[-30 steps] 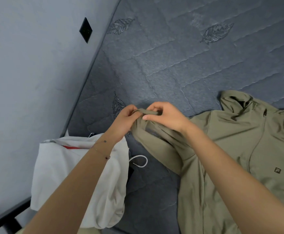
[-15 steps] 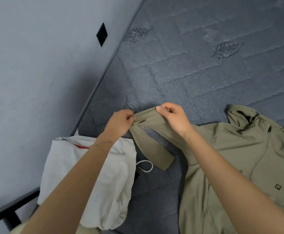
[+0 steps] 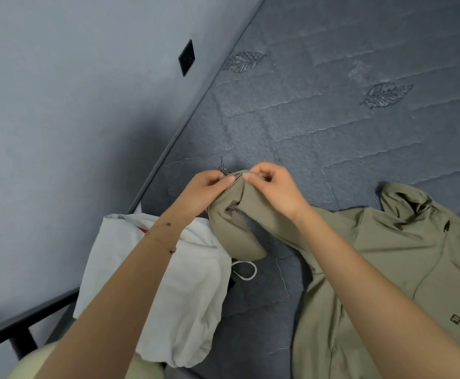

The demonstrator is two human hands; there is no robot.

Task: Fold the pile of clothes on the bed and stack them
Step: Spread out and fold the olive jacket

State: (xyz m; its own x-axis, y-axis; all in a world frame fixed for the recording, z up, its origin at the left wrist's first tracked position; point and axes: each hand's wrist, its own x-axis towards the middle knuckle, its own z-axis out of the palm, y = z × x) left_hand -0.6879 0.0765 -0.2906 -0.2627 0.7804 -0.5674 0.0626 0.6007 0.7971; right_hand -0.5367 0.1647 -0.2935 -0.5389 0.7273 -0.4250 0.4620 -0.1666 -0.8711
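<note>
Left hand [image 3: 207,187] and right hand [image 3: 275,187] pinch the sleeve end of the olive jacket [image 3: 387,255]. The jacket at 4 o'clock and the white garment [image 3: 174,296] at 7 o'clock seem not yet folded, and no stack is visible.

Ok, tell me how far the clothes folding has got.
Done: nothing that shows; there is no folded stack on the bed. In hand: the left grip and right grip pinch the end of the sleeve of the olive jacket, held up while its body lies on the bed. Left: fold that jacket, then the rumpled white garment beside it, and stack both.
</note>
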